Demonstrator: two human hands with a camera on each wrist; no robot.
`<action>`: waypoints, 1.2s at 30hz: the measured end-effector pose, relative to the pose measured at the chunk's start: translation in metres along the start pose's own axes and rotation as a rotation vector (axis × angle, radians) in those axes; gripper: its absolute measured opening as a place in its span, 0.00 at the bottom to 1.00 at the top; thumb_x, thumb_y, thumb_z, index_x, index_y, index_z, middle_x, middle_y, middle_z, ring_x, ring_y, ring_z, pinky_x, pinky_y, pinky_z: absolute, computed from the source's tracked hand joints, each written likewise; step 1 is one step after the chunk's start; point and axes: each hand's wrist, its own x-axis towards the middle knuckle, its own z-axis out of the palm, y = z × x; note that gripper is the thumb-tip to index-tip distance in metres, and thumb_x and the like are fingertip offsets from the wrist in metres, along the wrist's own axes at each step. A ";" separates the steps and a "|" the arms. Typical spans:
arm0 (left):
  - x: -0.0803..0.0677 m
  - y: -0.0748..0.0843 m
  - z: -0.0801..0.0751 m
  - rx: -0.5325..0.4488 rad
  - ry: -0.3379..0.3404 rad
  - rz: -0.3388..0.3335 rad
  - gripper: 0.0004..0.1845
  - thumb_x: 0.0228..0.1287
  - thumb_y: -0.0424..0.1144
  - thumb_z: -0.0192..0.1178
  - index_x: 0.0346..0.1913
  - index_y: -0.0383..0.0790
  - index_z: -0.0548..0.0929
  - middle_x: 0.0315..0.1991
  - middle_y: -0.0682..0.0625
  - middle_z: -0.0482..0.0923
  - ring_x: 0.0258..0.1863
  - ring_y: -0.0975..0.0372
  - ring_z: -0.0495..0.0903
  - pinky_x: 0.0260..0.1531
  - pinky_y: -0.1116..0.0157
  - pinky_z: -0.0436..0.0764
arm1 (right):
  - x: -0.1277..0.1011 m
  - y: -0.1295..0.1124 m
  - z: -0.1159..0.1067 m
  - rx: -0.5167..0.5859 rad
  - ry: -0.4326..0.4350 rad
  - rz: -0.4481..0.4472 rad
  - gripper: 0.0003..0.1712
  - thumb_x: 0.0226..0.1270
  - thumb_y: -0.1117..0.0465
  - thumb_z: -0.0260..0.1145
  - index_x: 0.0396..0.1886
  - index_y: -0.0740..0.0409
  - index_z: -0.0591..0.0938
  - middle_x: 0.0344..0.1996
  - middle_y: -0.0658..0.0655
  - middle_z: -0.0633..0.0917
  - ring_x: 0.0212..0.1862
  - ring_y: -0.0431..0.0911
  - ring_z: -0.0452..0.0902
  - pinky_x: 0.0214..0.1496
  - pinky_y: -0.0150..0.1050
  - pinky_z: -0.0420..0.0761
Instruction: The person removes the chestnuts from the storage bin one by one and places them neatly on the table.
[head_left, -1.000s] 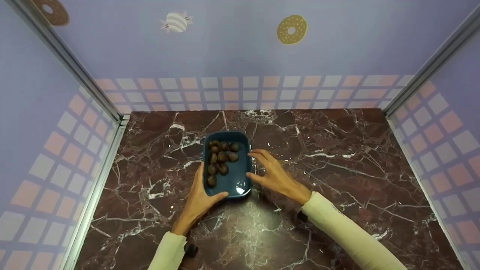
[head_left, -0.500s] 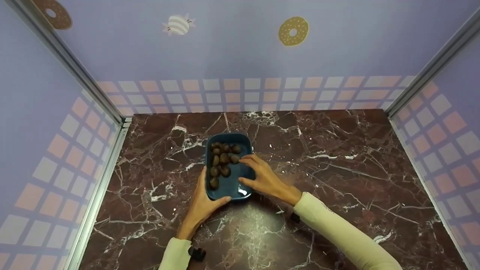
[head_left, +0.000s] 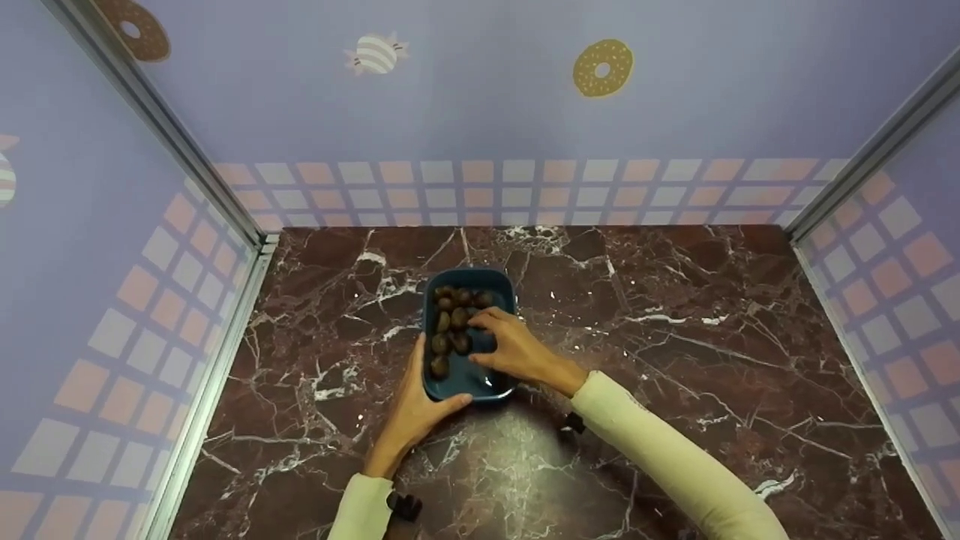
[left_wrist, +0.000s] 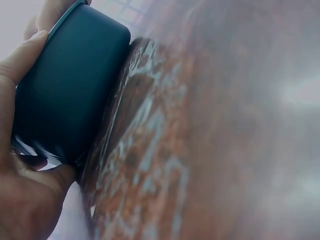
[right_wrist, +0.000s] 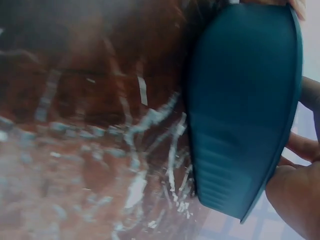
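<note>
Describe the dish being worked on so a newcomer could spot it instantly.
On the dark red marble tabletop, look left of centre, between the two hands. There sits a teal rectangular dish with rounded corners, holding small dark brown chestnut-like pieces. It is the only container on the tabletop.

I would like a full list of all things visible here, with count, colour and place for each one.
dish: one, dark teal, rectangular, on the table's left-centre
chestnuts: about nine, dark brown, inside the dish, mostly along its left and far side
table: one, dark red marble with white veins
walls: lilac, with pink and white squares low down and doughnut and sweet pictures above
left hand: holds the dish's near left corner
right hand: reaches into the dish, fingers at the chestnuts; whether it pinches one is unclear
sleeves: two, pale yellow
</note>
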 end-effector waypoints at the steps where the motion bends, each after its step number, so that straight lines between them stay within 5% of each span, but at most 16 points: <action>1: 0.000 0.000 0.000 0.002 -0.001 -0.003 0.70 0.60 0.48 0.85 0.92 0.44 0.43 0.91 0.40 0.41 0.88 0.39 0.47 0.80 0.29 0.53 | 0.002 0.001 -0.001 -0.005 -0.016 0.010 0.32 0.66 0.64 0.83 0.66 0.73 0.82 0.60 0.68 0.83 0.58 0.64 0.87 0.60 0.55 0.88; 13: 0.000 -0.002 0.001 0.020 0.033 0.009 0.72 0.56 0.52 0.87 0.92 0.48 0.45 0.91 0.41 0.45 0.87 0.41 0.52 0.80 0.31 0.55 | 0.032 -0.002 0.000 -0.116 -0.188 0.049 0.24 0.63 0.65 0.85 0.56 0.71 0.89 0.51 0.67 0.91 0.54 0.59 0.88 0.59 0.52 0.87; 23: 0.001 -0.005 0.003 -0.042 0.033 0.017 0.71 0.57 0.48 0.87 0.92 0.46 0.45 0.91 0.44 0.45 0.87 0.44 0.51 0.82 0.38 0.54 | 0.037 -0.002 0.018 -0.202 -0.125 0.174 0.11 0.61 0.63 0.84 0.31 0.64 0.88 0.26 0.56 0.85 0.29 0.48 0.77 0.34 0.44 0.80; 28: 0.000 -0.005 0.002 -0.027 0.047 0.010 0.71 0.56 0.47 0.88 0.92 0.46 0.46 0.91 0.43 0.46 0.87 0.44 0.52 0.83 0.39 0.54 | 0.034 -0.008 0.025 -0.365 -0.085 0.211 0.14 0.64 0.56 0.81 0.38 0.60 0.88 0.35 0.60 0.88 0.36 0.56 0.86 0.41 0.56 0.89; 36: 0.000 -0.002 0.002 0.009 0.043 0.017 0.71 0.56 0.53 0.87 0.92 0.45 0.47 0.91 0.40 0.46 0.87 0.41 0.52 0.82 0.35 0.55 | 0.019 -0.016 0.007 -0.377 0.026 0.165 0.20 0.67 0.52 0.80 0.49 0.61 0.89 0.42 0.60 0.87 0.43 0.58 0.86 0.48 0.56 0.89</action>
